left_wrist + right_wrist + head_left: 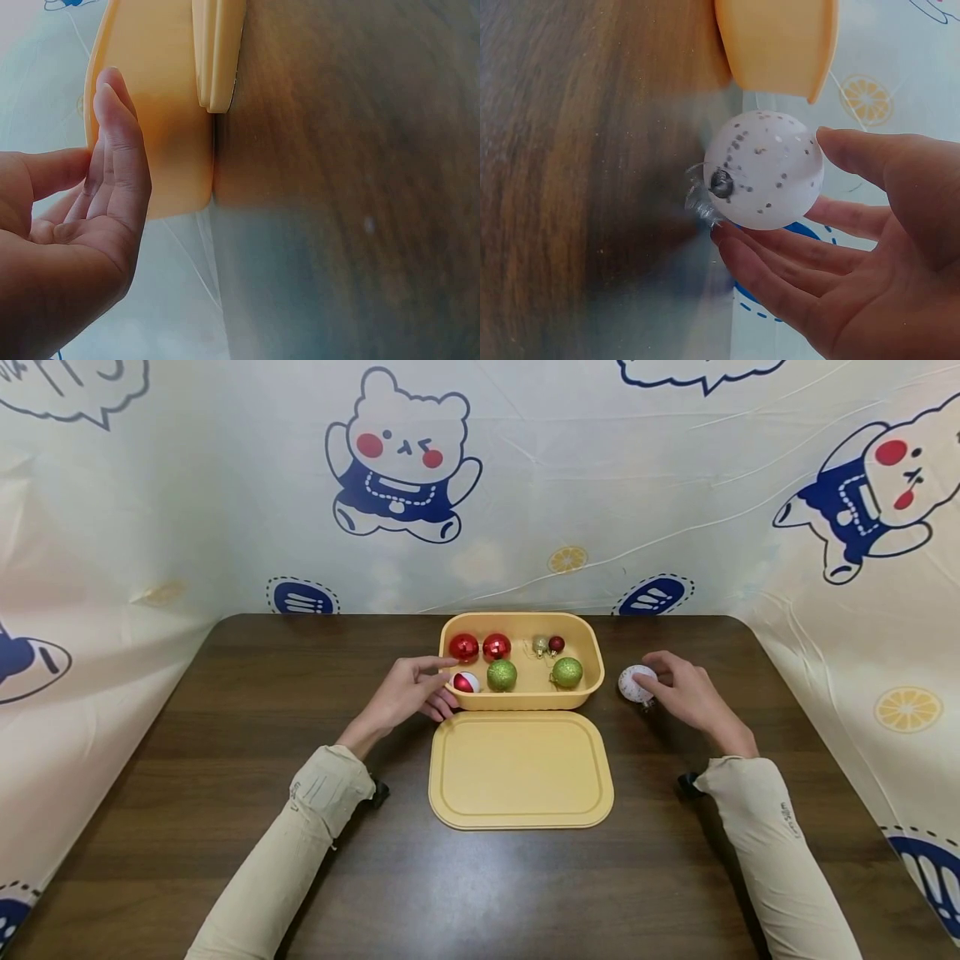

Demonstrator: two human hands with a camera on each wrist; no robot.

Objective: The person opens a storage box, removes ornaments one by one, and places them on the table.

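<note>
A white Christmas ball with dark specks (765, 171) is held between the thumb and fingers of my right hand (686, 693), to the right of the yellow box. Its metal cap and a bit of clear loop show in the right wrist view. My left hand (408, 695) grips the left end of the yellow box (570, 700), thumb at the rim and fingers against the outer wall. Inside lie red balls (497, 647), green glittery balls (567, 672), a red-and-white ball (466, 682), a small pale ball (540, 646) and a small dark red ball (557, 645).
The yellow lid (521, 770) lies flat on the dark wooden table (480, 893), just in front of the box. Behind the table hangs a pale cloth (540, 460) printed with cartoon bears.
</note>
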